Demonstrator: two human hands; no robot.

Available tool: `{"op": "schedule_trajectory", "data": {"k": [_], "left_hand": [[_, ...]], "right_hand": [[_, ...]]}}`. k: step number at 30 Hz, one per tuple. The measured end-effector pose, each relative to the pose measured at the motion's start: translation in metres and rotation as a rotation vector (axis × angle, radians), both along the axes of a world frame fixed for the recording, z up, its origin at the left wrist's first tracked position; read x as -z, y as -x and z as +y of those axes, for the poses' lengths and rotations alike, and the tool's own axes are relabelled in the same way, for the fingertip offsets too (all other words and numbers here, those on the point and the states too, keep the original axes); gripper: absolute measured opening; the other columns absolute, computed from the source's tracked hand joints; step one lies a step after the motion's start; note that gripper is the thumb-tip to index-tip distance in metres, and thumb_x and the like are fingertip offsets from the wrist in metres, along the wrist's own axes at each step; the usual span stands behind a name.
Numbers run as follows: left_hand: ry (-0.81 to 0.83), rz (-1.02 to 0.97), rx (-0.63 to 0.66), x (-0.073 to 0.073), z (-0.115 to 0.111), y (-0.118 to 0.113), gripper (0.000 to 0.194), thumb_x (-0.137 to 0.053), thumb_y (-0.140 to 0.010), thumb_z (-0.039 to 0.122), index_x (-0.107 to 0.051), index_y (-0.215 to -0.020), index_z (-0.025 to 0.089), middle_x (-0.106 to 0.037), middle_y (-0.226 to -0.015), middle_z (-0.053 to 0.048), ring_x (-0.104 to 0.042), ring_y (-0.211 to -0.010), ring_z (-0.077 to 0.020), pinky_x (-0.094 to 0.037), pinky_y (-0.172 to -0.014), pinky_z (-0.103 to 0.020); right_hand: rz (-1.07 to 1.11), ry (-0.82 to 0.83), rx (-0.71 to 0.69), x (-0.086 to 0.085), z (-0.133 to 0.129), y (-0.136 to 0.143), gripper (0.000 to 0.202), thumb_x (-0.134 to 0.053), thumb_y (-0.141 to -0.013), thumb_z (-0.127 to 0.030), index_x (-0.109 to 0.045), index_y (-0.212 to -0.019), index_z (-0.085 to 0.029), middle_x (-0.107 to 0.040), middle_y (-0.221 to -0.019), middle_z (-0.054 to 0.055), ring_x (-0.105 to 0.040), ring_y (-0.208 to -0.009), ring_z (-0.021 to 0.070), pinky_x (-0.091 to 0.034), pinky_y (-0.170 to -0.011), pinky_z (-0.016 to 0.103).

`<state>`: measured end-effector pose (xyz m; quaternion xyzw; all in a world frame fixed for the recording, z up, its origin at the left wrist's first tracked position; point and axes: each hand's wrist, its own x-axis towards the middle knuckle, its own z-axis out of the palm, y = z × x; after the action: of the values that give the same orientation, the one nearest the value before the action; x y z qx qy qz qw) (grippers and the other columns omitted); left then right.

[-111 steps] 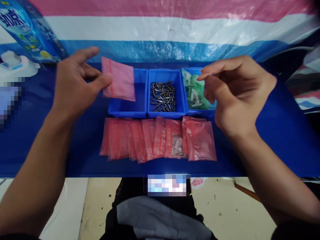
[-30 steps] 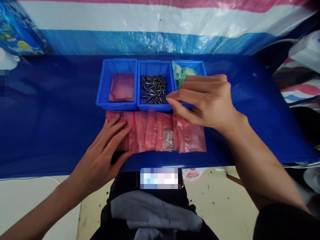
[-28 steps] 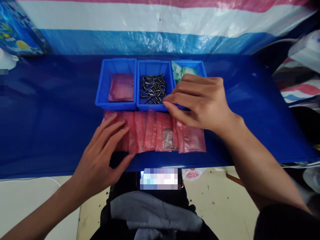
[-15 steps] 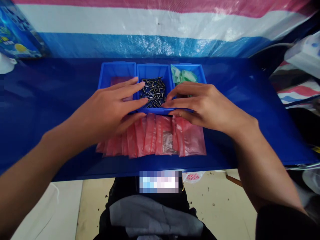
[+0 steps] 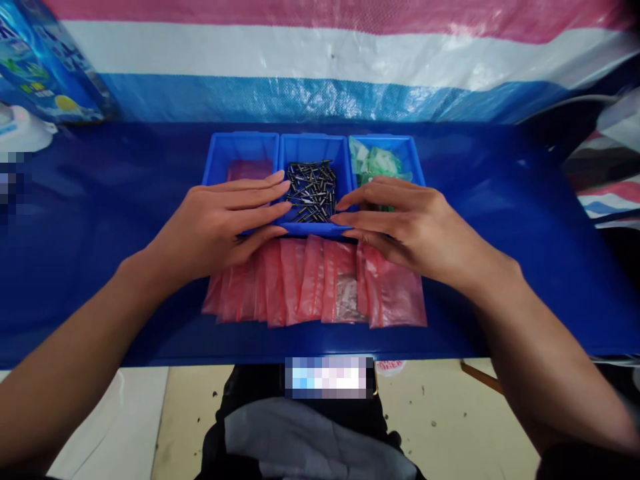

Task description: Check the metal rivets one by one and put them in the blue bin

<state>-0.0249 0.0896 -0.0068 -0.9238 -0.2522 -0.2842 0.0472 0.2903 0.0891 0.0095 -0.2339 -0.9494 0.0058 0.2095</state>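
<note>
Three blue bins stand side by side. The middle blue bin (image 5: 315, 148) holds many short dark rivet-like metal pins (image 5: 313, 193). My left hand (image 5: 235, 213) lies across the front of the left blue bin (image 5: 245, 147), fingers stretched out flat. Its fingertips reach the middle bin's left side, holding nothing. At the middle bin's front right corner, my right hand (image 5: 400, 217) is bent round the rim, with fingertips inside and the thumb at the front wall. The right blue bin (image 5: 393, 142), holding green packets (image 5: 383, 162), is partly hidden by this hand.
In front of the bins lies an overlapping row of pink zip bags (image 5: 313, 287), one with small silvery contents. A blue packet (image 5: 55, 73) and a white device (image 5: 25, 130) stand at the back left of the blue table (image 5: 500, 160). Behind hangs a striped sheet (image 5: 300, 53).
The view has shifted slightly, so everything sits a little lower and further right. My left hand's fingers are closer together and its thumb has drawn back slightly. My right hand has hardly changed.
</note>
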Motion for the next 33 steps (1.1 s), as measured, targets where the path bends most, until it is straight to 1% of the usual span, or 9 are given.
{"op": "schedule_trajectory", "data": {"k": [3,8,14,17,21,24,27,31,33], "left_hand": [[-0.011,-0.008,0.003,0.003,0.0,0.0,0.034,-0.076,-0.098,0.023,-0.071,-0.132,0.017,-0.072,-0.142,-0.009,-0.068,-0.138,-0.0215,-0.057,-0.124,-0.031],[0.001,-0.004,-0.017,0.005,-0.001,0.001,0.035,-0.073,-0.101,0.025,-0.07,-0.136,0.023,-0.07,-0.145,-0.006,-0.065,-0.141,-0.0212,-0.058,-0.125,-0.034],[-0.049,0.021,-0.003,0.004,0.0,0.001,0.034,-0.071,-0.102,0.024,-0.067,-0.136,0.017,-0.072,-0.143,-0.01,-0.067,-0.139,-0.0232,-0.064,-0.119,-0.041],[-0.057,0.005,0.006,0.006,0.002,0.001,0.036,-0.071,-0.102,0.026,-0.067,-0.137,0.019,-0.071,-0.143,-0.011,-0.068,-0.139,-0.0237,-0.065,-0.118,-0.042],[-0.054,-0.017,0.014,0.008,0.001,0.002,0.036,-0.074,-0.101,0.026,-0.068,-0.134,0.016,-0.073,-0.141,-0.011,-0.067,-0.139,-0.0245,-0.064,-0.118,-0.041],[-0.036,-0.018,0.001,0.009,0.0,0.002,0.033,-0.074,-0.1,0.024,-0.07,-0.131,0.013,-0.073,-0.14,-0.013,-0.067,-0.14,-0.0254,-0.062,-0.12,-0.04],[-0.036,-0.03,0.005,0.01,0.0,0.001,0.032,-0.075,-0.099,0.023,-0.071,-0.129,0.011,-0.073,-0.139,-0.013,-0.067,-0.14,-0.0258,-0.061,-0.12,-0.039],[-0.029,-0.037,0.006,0.011,-0.001,0.001,0.032,-0.074,-0.1,0.024,-0.071,-0.129,0.011,-0.073,-0.14,-0.013,-0.066,-0.14,-0.025,-0.06,-0.122,-0.038],[-0.018,-0.042,0.007,0.01,-0.001,0.002,0.032,-0.074,-0.1,0.024,-0.071,-0.129,0.012,-0.073,-0.14,-0.013,-0.066,-0.141,-0.0247,-0.059,-0.122,-0.038]], "right_hand": [[0.002,-0.017,0.01,0.001,0.0,0.003,0.022,-0.061,-0.107,-0.022,-0.076,-0.121,-0.014,-0.076,-0.117,0.014,-0.073,-0.104,0.0246,-0.064,-0.088,0.04],[0.024,-0.027,-0.016,0.003,0.001,0.004,0.021,-0.066,-0.105,-0.027,-0.076,-0.117,-0.014,-0.077,-0.116,0.014,-0.074,-0.101,0.0252,-0.065,-0.089,0.042],[0.028,-0.112,0.016,0.001,-0.001,0.009,0.024,-0.071,-0.102,-0.026,-0.076,-0.118,-0.009,-0.076,-0.115,0.016,-0.074,-0.102,0.0285,-0.066,-0.089,0.046],[0.048,-0.201,0.042,-0.009,-0.015,0.014,0.021,-0.074,-0.099,-0.023,-0.075,-0.117,-0.011,-0.076,-0.114,0.015,-0.073,-0.1,0.0278,-0.065,-0.089,0.046],[0.032,-0.103,0.027,-0.014,-0.055,0.013,0.015,-0.071,-0.1,-0.015,-0.074,-0.114,-0.01,-0.079,-0.108,0.011,-0.075,-0.098,0.0247,-0.065,-0.088,0.042],[0.021,-0.047,0.096,0.001,-0.086,0.001,0.029,-0.074,-0.098,-0.014,-0.073,-0.126,-0.008,-0.077,-0.131,0.015,-0.071,-0.129,0.0312,-0.061,-0.108,0.048],[-0.091,-0.004,0.221,0.025,-0.105,-0.015,0.057,-0.07,-0.102,-0.026,-0.056,-0.154,-0.006,-0.055,-0.162,0.021,-0.055,-0.151,0.0394,-0.057,-0.116,0.059],[-0.161,0.088,0.284,0.039,-0.113,-0.033,0.071,-0.062,-0.107,-0.03,-0.034,-0.169,-0.008,-0.04,-0.174,0.019,-0.039,-0.162,0.0395,-0.05,-0.125,0.062],[-0.133,0.1,0.319,0.034,-0.115,-0.037,0.067,-0.063,-0.106,-0.03,-0.04,-0.167,-0.013,-0.042,-0.173,0.018,-0.039,-0.162,0.0398,-0.049,-0.126,0.063]]}}
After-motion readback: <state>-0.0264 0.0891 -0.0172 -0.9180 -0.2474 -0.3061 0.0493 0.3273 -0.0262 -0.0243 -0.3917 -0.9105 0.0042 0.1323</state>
